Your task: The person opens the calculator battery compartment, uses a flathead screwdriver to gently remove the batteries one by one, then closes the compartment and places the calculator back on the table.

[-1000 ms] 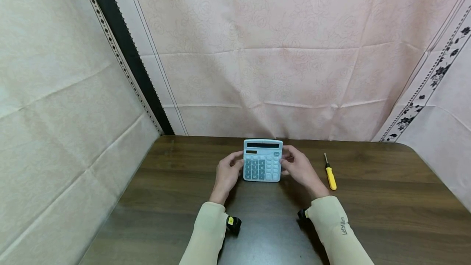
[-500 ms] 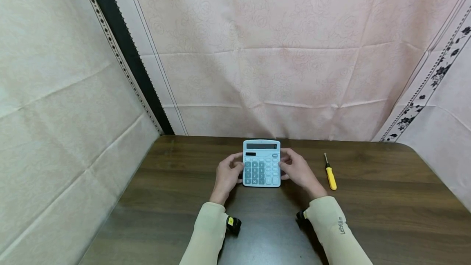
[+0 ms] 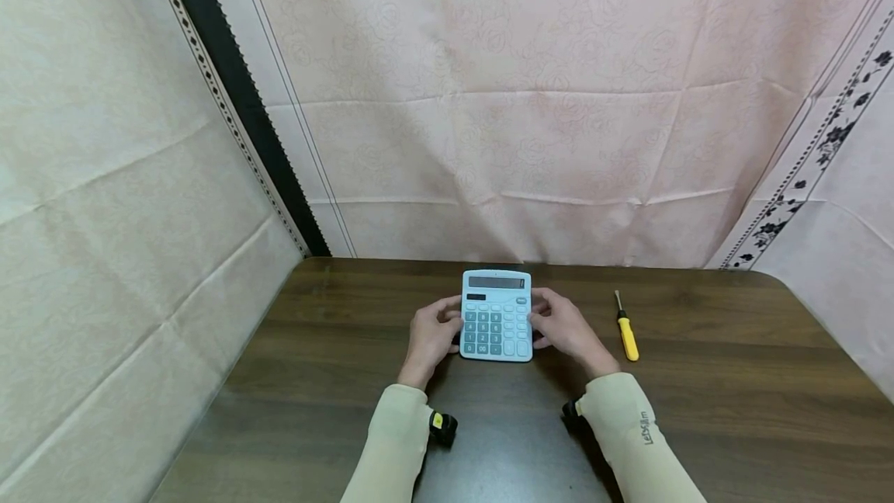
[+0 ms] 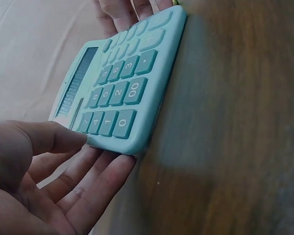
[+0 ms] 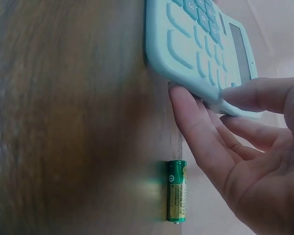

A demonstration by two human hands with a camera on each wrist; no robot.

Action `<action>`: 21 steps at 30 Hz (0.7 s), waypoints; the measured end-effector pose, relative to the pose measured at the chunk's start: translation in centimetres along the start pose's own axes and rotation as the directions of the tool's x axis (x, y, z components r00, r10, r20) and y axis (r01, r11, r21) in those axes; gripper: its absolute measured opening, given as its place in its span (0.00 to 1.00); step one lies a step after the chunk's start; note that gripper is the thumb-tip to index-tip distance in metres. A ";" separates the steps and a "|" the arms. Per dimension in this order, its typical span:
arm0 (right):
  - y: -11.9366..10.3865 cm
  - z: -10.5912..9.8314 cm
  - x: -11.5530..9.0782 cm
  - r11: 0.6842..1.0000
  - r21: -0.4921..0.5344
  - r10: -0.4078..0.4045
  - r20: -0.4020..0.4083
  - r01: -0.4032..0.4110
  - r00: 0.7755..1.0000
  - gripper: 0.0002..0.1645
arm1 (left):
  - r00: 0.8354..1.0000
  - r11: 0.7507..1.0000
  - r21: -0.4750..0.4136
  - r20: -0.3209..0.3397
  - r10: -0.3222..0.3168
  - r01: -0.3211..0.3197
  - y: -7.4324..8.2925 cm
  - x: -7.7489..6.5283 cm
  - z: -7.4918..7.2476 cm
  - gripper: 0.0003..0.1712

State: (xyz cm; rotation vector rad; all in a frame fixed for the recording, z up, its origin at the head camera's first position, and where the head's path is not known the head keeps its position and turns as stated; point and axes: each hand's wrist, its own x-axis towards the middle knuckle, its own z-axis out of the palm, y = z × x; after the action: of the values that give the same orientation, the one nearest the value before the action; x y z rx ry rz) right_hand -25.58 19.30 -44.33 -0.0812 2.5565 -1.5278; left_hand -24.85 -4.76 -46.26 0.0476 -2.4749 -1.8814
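A light blue calculator is held up between both hands near the table's far edge, face toward me. In the head view, a small digit shows at the right end of its display. My left hand grips the left side; the left wrist view shows its thumb by the keys and fingers behind and below. On the right side, my right hand pinches the edge, thumb in front, fingers behind. The calculator's back is hidden.
A screwdriver with a yellow handle lies right of my right hand on the brown wooden table. A green battery appears below the calculator in the right wrist view. Pale patterned cloth hangs behind the table.
The calculator has come slightly down toward me and its face tilts differently. Its display, dark a second ago, now looks lighter with a digit. The screwdriver has not moved.
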 end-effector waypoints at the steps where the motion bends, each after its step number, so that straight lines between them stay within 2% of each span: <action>1: 0.1 0.0 0.0 1.000 -0.002 0.001 0.004 -0.001 1.000 0.32 | 1.000 1.000 0.003 0.002 0.000 0.000 0.0 0.0 0.0 0.23; 21: 0.3 0.3 0.0 0.999 -0.043 0.014 0.045 -0.012 0.999 0.34 | 1.000 0.998 0.061 0.005 -0.011 0.010 0.0 -0.1 0.0 0.22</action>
State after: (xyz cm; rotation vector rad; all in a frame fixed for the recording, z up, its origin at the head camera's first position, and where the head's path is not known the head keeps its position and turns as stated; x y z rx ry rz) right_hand -25.48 19.15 -44.75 -0.1026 2.5491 -1.4505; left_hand -24.73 -4.72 -46.28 0.0568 -2.5405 -1.8119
